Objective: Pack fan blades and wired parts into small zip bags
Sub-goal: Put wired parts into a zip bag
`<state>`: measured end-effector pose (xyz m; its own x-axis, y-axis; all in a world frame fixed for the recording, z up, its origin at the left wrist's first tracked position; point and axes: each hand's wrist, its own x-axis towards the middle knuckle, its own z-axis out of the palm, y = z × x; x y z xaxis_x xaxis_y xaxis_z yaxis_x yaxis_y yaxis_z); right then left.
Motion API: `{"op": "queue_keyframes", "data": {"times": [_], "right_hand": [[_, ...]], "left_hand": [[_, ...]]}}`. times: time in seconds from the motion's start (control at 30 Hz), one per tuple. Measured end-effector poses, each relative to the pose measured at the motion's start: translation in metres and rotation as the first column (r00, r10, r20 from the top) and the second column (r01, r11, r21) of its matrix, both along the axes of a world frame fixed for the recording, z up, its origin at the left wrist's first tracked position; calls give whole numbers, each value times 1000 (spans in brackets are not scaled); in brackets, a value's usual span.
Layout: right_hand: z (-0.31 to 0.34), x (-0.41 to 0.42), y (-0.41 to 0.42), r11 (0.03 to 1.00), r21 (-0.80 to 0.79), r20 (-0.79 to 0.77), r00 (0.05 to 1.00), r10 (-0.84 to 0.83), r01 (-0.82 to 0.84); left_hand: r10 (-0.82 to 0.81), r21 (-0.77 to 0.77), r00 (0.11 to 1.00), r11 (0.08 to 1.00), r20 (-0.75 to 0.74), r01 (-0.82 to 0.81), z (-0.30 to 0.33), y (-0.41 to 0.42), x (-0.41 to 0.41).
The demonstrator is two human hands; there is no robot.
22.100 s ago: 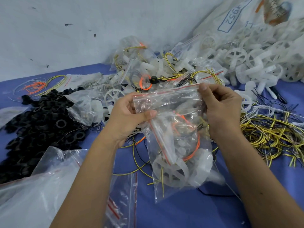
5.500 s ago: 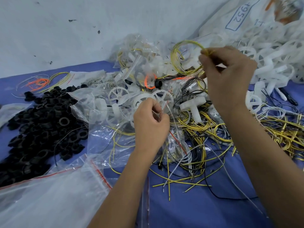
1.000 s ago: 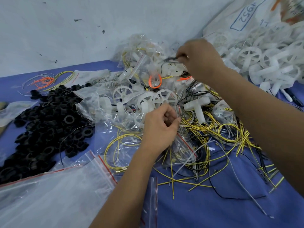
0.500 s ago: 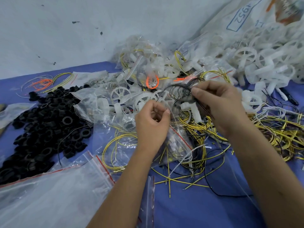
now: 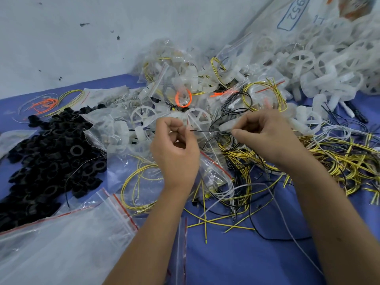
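My right hand (image 5: pixel 265 138) pinches a thin black wire (image 5: pixel 230 112) that loops up behind it; the wire's free end (image 5: pixel 202 131) points toward my left hand (image 5: pixel 174 149). My left hand's fingers are curled close to that end, just above a small clear zip bag (image 5: pixel 213 171) with a red seal strip lying on loose yellow wires (image 5: pixel 139 182). Whether the left fingers pinch the bag's mouth is hidden. White fan blades (image 5: pixel 144 116) lie just behind the hands.
A heap of black rings (image 5: pixel 51 153) fills the left. Large clear zip bags (image 5: pixel 61 239) lie at the near left. Packed bags (image 5: pixel 181 79) pile at the back, a mound of white blades (image 5: pixel 329 66) at the right, tangled yellow wires (image 5: pixel 339 161) beside it.
My right hand has come back from the far pile with the black wire and lowered it toward my left hand. My left hand stayed over the small bag.
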<state>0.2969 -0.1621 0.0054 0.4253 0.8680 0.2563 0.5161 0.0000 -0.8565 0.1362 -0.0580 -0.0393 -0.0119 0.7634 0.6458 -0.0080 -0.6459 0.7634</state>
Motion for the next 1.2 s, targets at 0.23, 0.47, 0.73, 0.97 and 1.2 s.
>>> {"op": "queue_keyframes", "data": {"times": [0.23,0.47,0.73,0.97,1.2], "right_hand": [[2,-4,-2,907,313,191,917,-351,282],[7,-8,-5,830,498,98,935,-342,251],[7,-17,-3,973,217,103,993,59,-80],[9,-14,-3,925,379,-179,983,44,27],[4,-14,-1,973,218,-69,993,97,-80]], "left_hand": [[7,-46,994,999,105,-2,14,-5,2],[-46,-66,998,997,-50,43,7,-6,4],[-31,50,984,998,-176,41,7,-9,7],[-40,42,984,998,-173,48,6,-8,8],[-36,24,989,999,-144,39,8,-9,8]]}}
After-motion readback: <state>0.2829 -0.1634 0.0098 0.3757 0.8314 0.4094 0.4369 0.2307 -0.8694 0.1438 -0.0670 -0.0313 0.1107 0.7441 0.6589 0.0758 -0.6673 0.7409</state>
